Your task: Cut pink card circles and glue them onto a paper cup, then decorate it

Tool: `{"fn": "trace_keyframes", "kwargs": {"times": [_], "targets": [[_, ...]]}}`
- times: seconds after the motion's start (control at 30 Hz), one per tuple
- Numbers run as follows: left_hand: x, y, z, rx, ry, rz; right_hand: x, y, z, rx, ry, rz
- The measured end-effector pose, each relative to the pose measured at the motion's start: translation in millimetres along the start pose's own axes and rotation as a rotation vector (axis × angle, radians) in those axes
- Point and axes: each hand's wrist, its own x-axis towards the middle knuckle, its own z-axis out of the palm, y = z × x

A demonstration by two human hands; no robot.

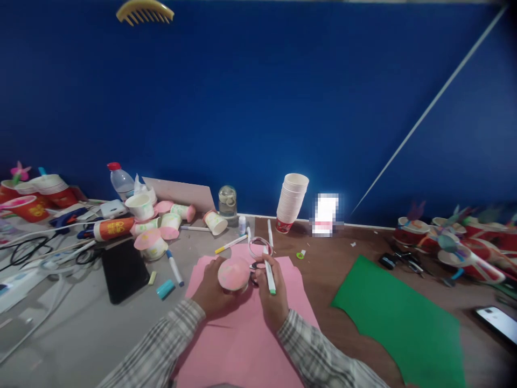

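My left hand is wrapped round a paper cup topped by a round pink disc, above a large pink sheet. Close on its right, my right hand is closed on a white marker with a green end. Dark-handled scissors show between the two hands, partly hidden by the fingers; whether they are held is unclear. Just beyond the hands lies a roll of clear tape.
Pink-topped cups, a black phone and cables stand left. A bottle, a glass jar and a tall cup stack line the blue partition. Green paper and decorated red cups lie right.
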Motion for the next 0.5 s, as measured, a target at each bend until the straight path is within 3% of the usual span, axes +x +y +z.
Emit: {"fn": "trace_keyframes", "kwargs": {"times": [0.13,0.33,0.5], "targets": [[1,5,-3.5,0.045,-0.022,0.040,4,1,4,0.094,-0.028,0.184],[2,-2,1.9,0.136,-0.040,0.113,1,-7,10,0.063,-0.021,0.187],[0,-7,4.6,0.103,-0.007,0.121,3,-6,16,0.200,-0.005,0.318]]}}
